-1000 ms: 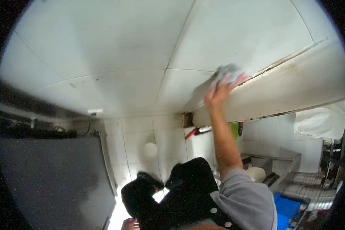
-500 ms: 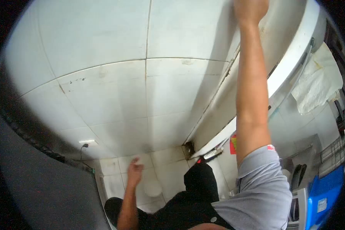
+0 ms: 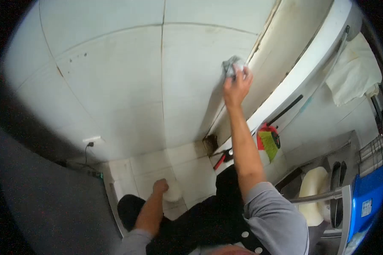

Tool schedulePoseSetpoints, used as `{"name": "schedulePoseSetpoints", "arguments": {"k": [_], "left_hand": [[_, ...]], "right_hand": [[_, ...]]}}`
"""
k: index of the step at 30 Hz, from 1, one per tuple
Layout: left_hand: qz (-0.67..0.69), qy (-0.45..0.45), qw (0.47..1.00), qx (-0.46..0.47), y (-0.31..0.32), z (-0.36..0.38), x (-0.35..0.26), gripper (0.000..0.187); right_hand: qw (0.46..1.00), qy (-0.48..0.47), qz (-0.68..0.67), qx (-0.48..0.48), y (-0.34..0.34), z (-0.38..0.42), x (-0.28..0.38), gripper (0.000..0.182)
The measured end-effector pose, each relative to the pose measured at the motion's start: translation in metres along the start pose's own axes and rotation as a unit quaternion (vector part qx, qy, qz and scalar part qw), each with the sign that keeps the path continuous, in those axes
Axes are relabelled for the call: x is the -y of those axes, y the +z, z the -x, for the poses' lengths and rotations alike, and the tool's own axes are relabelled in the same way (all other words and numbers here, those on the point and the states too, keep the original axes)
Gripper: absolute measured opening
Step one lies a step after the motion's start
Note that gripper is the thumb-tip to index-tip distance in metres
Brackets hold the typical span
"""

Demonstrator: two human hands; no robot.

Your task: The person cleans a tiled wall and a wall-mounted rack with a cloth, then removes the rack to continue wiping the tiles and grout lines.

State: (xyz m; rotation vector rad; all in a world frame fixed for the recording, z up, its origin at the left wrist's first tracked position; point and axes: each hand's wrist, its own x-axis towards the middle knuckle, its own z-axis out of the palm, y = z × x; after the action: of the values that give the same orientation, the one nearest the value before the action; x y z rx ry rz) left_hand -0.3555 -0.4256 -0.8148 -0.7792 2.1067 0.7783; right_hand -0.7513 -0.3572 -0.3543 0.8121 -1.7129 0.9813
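My right hand (image 3: pixel 239 83) is raised to the white tiled wall (image 3: pixel 200 51), its fingers pressing a crumpled grey cloth (image 3: pixel 230 67) onto the tiles. This spot lies just left of the dirty vertical edge where the wall meets a projecting ledge. Low down, my left hand (image 3: pixel 160 186) hangs with curled fingers and no object showing in them. Beside it in this view is a round whitish thing (image 3: pixel 173 192) above the floor tiles.
A dark grey panel (image 3: pixel 51 191) fills the lower left, near a socket with a plug (image 3: pixel 90 143). On the right are a green broom (image 3: pixel 268 142) with a red dustpan, a hanging white cloth (image 3: pixel 354 70), a metal rack with pans (image 3: pixel 337 187) and a blue box (image 3: pixel 368 204).
My right hand has come down from the top edge of view to the middle of the wall, so the cloth now shows. My left hand's fingers have curled in.
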Motion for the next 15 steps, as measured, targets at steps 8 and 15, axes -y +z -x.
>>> {"name": "schedulePoseSetpoints", "arguments": {"k": [8,15], "left_hand": [[-0.256,0.217,0.929,-0.159,0.026,-0.078,0.011,0.027],[0.108,0.156,0.965,-0.179,-0.072,0.033,-0.063,0.035]], "right_hand": [[0.880,0.155,-0.054,0.446,-0.038,0.113,0.032,0.050],[0.574,-0.032,-0.031,0.818,-0.059,0.342,0.087,0.029]]}}
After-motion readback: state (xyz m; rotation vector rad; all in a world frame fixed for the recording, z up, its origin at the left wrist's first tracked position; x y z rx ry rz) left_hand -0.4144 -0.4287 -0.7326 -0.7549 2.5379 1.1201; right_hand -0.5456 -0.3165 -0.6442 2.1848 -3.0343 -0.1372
